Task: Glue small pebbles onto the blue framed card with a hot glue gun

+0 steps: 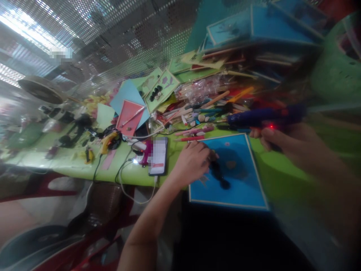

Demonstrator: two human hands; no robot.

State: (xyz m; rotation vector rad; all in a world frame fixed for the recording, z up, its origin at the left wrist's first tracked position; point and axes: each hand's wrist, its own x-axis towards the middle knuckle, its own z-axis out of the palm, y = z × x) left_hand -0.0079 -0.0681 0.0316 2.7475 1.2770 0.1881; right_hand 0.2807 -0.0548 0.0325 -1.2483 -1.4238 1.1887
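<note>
A blue board with a pale border lies at the table's front edge, bearing a few small faint shapes. On it a row of black lumpy pieces runs down from the fingers of my left hand. Those fingers are bent and closed at the row's upper end; blur hides exactly how they grip the piece there. My right hand is wrapped around a dark blue glue gun with a lit red light. Its nozzle points left, above the table beyond the board.
A phone with a cable lies left of the board. Pens and sticks crowd the area behind it. Further back are a red card, a framed green picture and stacked blue boards. A yellow glue gun lies left.
</note>
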